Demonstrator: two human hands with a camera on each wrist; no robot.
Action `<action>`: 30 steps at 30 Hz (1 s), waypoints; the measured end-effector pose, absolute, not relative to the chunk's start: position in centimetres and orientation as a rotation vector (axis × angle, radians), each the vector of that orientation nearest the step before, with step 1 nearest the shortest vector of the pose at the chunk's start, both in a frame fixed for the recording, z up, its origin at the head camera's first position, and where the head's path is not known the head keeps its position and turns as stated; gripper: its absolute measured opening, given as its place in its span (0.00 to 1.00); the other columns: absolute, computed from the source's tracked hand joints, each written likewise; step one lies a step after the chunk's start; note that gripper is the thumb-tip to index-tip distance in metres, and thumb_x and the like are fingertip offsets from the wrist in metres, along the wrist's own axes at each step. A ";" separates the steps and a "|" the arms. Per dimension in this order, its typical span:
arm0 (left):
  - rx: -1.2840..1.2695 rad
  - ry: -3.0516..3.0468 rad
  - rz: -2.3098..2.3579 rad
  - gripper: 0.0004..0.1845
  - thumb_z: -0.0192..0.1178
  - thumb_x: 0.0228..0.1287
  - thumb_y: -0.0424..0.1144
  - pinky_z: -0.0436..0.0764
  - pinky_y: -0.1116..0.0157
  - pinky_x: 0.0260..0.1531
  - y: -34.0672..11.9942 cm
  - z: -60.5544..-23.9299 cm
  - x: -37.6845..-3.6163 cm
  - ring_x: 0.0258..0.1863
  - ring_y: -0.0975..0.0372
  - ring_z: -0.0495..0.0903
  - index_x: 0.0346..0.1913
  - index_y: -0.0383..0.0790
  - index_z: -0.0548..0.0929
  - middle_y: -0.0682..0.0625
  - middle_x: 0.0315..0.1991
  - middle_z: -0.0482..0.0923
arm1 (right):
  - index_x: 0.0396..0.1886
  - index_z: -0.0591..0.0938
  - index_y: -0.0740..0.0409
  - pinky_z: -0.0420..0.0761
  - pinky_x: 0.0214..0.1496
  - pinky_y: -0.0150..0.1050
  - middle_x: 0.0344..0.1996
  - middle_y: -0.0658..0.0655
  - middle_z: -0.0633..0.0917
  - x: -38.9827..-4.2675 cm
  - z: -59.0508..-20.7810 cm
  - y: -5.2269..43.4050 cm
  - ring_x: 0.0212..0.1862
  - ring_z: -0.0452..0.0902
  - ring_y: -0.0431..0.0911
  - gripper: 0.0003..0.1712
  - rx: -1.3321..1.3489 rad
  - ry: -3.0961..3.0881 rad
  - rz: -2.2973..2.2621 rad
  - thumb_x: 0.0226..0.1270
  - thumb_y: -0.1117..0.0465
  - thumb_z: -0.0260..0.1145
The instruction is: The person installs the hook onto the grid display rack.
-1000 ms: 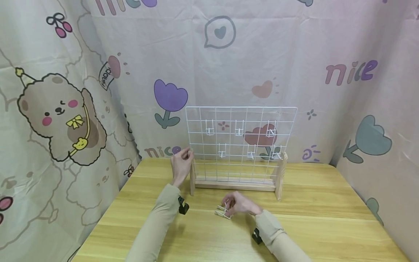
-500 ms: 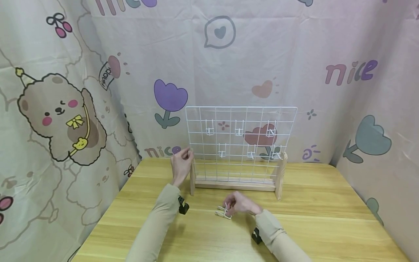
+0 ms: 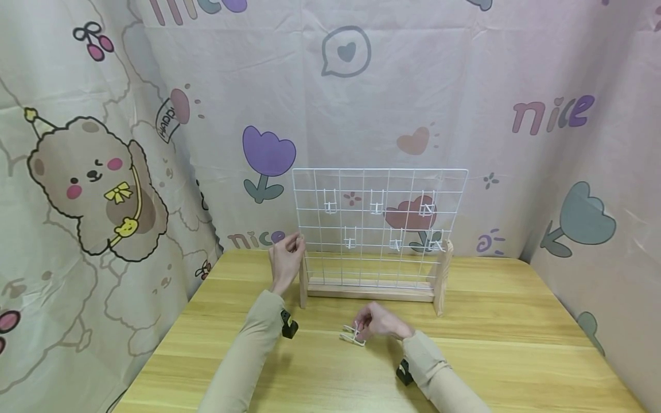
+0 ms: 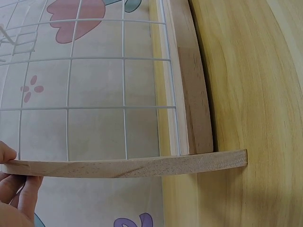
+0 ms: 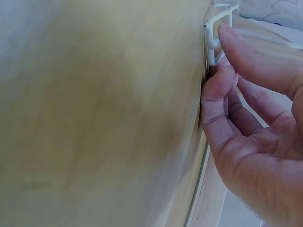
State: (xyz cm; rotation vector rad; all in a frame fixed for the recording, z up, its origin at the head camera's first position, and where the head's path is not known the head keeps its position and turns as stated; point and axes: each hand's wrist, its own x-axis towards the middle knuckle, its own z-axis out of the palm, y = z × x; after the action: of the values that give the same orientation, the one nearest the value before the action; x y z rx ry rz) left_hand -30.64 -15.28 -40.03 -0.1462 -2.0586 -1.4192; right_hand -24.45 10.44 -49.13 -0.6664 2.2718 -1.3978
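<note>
At the left end of a white wire grid panel [image 3: 364, 228], my left hand [image 3: 286, 261] pinches the top of the wooden upright [image 3: 303, 287]. The left wrist view has the thumb [image 4: 6, 152] on one side of this wooden upright [image 4: 128, 167] and curled fingers on the other. My right hand [image 3: 379, 321] is low over the table in front of the stand, thumb and fingers pinching a white wire hook [image 3: 352, 339]. Up close in the right wrist view, the thumb tip presses against the white wire hook [image 5: 211, 42], whose frame is partly hidden by the fingers.
Several white hooks hang in two rows on the grid, among them an upper-left hook [image 3: 330, 206] and a lower-right hook [image 3: 436, 245]. A wooden crossbar [image 3: 369, 292] joins the uprights. The wooden table [image 3: 496, 367] meets a patterned curtain [image 3: 403, 86] behind.
My right fingertips have shifted very slightly rightward at the hook, which stays almost in place. The left hand and the stand have not moved.
</note>
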 end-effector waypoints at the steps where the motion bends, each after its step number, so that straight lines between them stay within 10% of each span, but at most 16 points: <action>1: -0.147 -2.058 -1.419 0.16 0.63 0.67 0.32 0.87 0.54 0.47 -15.3 -40.1 -30.7 0.46 0.47 0.89 0.54 0.26 0.84 0.34 0.47 0.86 | 0.35 0.84 0.72 0.79 0.31 0.25 0.28 0.59 0.86 -24.4 -49.1 10.4 0.28 0.76 0.39 0.13 -0.662 2.267 -1.403 0.46 0.80 0.72; 30: -0.146 -2.059 -1.417 0.16 0.62 0.68 0.33 0.88 0.53 0.47 -15.3 -40.1 -30.6 0.47 0.48 0.89 0.54 0.27 0.84 0.34 0.48 0.86 | 0.29 0.85 0.68 0.84 0.26 0.32 0.19 0.51 0.84 -24.1 -48.5 10.4 0.21 0.75 0.37 0.06 -0.679 2.276 -1.329 0.51 0.74 0.74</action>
State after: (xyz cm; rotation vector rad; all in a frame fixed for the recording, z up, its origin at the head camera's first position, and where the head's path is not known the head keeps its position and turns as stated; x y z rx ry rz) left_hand -30.58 -15.29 -40.11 -0.1458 -2.0593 -1.4169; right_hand -24.05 10.40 -48.53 -0.6794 2.2761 -1.3293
